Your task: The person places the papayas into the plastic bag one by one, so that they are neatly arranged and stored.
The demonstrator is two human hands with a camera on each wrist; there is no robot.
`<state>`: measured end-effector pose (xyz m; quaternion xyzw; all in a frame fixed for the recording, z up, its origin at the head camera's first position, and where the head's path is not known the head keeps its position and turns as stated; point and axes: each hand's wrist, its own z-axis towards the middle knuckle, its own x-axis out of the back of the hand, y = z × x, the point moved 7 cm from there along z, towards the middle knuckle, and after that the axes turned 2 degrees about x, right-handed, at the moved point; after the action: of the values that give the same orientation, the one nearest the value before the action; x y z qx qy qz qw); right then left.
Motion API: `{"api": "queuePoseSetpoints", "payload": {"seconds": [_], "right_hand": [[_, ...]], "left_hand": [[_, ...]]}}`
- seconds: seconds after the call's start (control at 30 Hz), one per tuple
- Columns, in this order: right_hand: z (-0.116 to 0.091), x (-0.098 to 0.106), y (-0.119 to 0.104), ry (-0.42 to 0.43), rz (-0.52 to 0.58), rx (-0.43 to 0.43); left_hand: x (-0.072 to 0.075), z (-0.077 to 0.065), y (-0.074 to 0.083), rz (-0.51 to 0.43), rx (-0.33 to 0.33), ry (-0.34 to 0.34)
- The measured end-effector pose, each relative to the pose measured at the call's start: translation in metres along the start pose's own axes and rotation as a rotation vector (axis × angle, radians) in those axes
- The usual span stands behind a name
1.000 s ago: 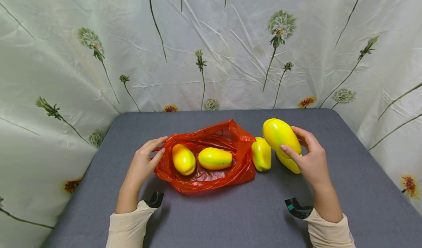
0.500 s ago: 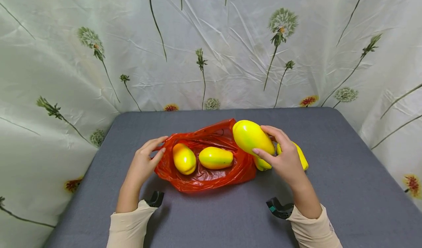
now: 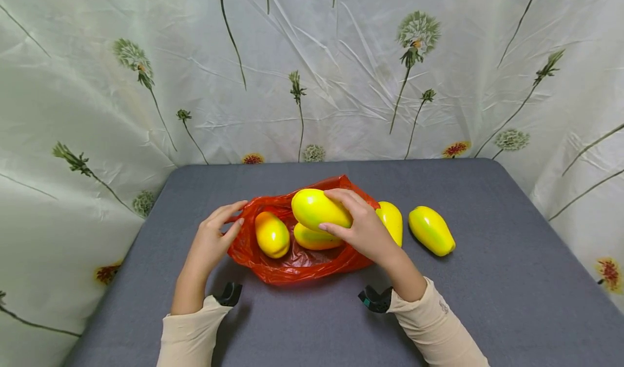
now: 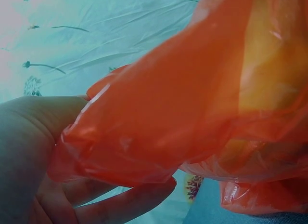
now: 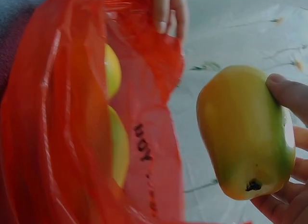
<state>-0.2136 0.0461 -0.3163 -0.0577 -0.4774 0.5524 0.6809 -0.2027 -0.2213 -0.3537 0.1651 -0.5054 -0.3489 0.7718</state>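
A red plastic bag (image 3: 292, 276) lies with its mouth spread wide in the head view. My left hand (image 3: 208, 242) pinches the bag's left edge between thumb and fingers; in the left wrist view the red film (image 4: 144, 118) runs between them. My right hand (image 3: 363, 229) grips a glossy yellow-green papaya (image 3: 319, 208) above the bag's opening. A dark stem mark shows on the held papaya (image 5: 245, 137) in the right wrist view. Inside the bag, one papaya (image 3: 272, 236) lies at the left. Another papaya (image 3: 312, 240) sits partly hidden beneath the held one.
Right of the bag, against its side, stands a papaya (image 3: 391, 220) partly covered by my right hand and the bag. Farther right, another papaya (image 3: 431, 230) lies on the grey table (image 3: 507, 280). A flower-patterned white curtain (image 3: 341, 101) hangs behind the table.
My right hand has carried its papaya leftward from the papayas on the right to above the bag's opening. The left hand stays at the bag's edge.
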Motion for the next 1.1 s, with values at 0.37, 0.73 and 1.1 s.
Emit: {"api": "queuePoseSetpoints", "payload": {"seconds": [0.37, 0.73, 1.1], "right_hand": [[0.017, -0.038, 0.016, -0.129, -0.074, -0.084], [0.026, -0.058, 0.028, -0.132, -0.084, -0.132], [0.031, -0.07, 0.036, -0.086, -0.003, -0.229]], "left_hand": [[0.0, 0.0, 0.0, -0.017, 0.009, -0.006], [0.001, 0.0, 0.0, -0.018, 0.011, -0.005], [0.002, 0.0, 0.0, -0.014, -0.011, 0.021]]}}
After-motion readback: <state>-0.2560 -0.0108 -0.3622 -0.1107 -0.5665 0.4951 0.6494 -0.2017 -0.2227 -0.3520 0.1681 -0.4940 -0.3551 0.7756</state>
